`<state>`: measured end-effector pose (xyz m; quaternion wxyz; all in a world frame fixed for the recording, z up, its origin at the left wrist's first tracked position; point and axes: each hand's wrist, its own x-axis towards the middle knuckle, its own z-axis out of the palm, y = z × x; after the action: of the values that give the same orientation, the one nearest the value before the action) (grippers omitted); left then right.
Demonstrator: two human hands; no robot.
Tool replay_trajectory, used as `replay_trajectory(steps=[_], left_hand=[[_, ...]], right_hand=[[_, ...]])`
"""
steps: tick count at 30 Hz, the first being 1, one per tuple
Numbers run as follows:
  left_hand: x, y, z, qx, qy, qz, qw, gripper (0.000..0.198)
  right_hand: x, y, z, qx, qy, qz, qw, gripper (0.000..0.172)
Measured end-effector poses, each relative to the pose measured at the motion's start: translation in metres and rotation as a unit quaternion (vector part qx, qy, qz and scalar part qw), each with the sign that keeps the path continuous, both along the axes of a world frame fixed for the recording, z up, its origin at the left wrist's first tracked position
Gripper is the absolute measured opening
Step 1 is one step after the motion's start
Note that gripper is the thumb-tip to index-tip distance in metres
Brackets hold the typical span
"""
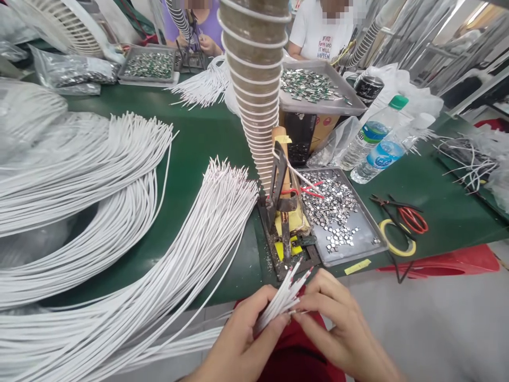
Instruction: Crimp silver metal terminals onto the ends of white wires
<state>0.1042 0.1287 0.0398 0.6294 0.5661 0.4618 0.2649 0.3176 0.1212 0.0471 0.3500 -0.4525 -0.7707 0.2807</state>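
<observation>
Gripping white wires (283, 295), the left hand (247, 331) partly hides them; the right hand (337, 313) apparently pinches one.

This is looking like a wire-assembly workshop — benches, not a home. Long dark-green flat workbench (194, 127) is carrying thick bundles of thin white insulated wires (191, 239). Shallow grey rectangular metal tray (360, 244) is holding many small shiny silvery pieces (330, 204). Brown ribbed hose with white spiral (256, 79) is hanging just behind a blackened metal bench fixture (285, 233). Red-handled metal pliers (414, 218) are lying right — and person in purple top (214, 29), person in white printed T-shirt (314, 32) are facing across.
</observation>
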Motion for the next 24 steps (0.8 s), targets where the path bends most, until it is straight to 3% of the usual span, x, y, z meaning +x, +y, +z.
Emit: replay_trajectory(steps=[5, 11, 13, 15, 17, 20, 24], left_hand=[[0.004, -0.004, 0.000, 0.018, -0.010, 0.044, 0.999, 0.016], [0.003, -0.005, -0.006, 0.019, -0.039, 0.041, 0.998, 0.014], [0.004, -0.007, -0.007, 0.011, -0.042, 0.052, 0.998, 0.015], [0.005, -0.010, -0.009, 0.000, -0.035, 0.094, 0.995, 0.020], [0.007, -0.012, -0.010, -0.019, -0.024, 0.139, 0.990, 0.027], [0.011, -0.010, -0.008, -0.050, -0.040, 0.164, 0.984, 0.034], [0.015, 0.003, 0.000, -0.091, -0.088, 0.160, 0.979, 0.036]], right_hand=[[0.001, 0.002, -0.001, -0.021, -0.005, -0.023, 1.000, 0.008], [-0.002, 0.009, -0.011, -0.051, 0.139, 0.034, 0.988, 0.010], [0.001, 0.010, -0.011, -0.041, 0.137, 0.040, 0.989, 0.011], [0.012, 0.013, -0.008, -0.026, 0.088, 0.005, 0.996, 0.010], [0.030, 0.022, -0.009, -0.004, 0.018, -0.074, 0.997, 0.018], [0.062, 0.048, -0.019, 0.043, -0.105, -0.202, 0.973, 0.018], [0.088, 0.087, -0.040, 0.036, -0.170, -0.239, 0.955, 0.023]])
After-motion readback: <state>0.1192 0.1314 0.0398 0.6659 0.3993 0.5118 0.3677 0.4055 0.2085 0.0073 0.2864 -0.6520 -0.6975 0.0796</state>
